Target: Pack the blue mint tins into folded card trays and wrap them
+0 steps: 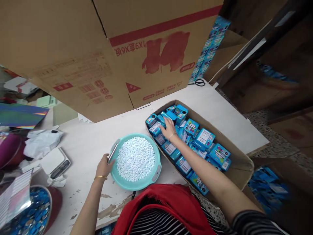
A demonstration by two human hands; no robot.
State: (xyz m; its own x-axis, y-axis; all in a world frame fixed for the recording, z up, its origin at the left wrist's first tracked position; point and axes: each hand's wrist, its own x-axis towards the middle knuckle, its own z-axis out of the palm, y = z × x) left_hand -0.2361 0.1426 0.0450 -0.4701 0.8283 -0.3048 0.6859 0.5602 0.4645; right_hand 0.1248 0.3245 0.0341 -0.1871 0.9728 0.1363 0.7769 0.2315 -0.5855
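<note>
A teal round basin [156, 171] full of small white pellets [135, 158] sits on the white table in front of me. My left hand [104, 165] rests at the basin's left rim, closed around a small metal scoop [112, 152] that leans over the edge. My right hand [168, 129] reaches into a low cardboard tray [241, 163] packed with several small blue boxes [204, 138]. Its fingers lie spread on top of the boxes at the tray's far end, and I cannot see that they grip one.
A large cardboard carton [102, 55] with red print stands at the back of the table. Scissors [198, 83] lie behind the tray. A white scale [55, 161] and crumpled plastic [41, 142] are on the left, with a bowl of blue caps [31, 213] nearer. More blue boxes [267, 186] lie in a carton on the floor at the right.
</note>
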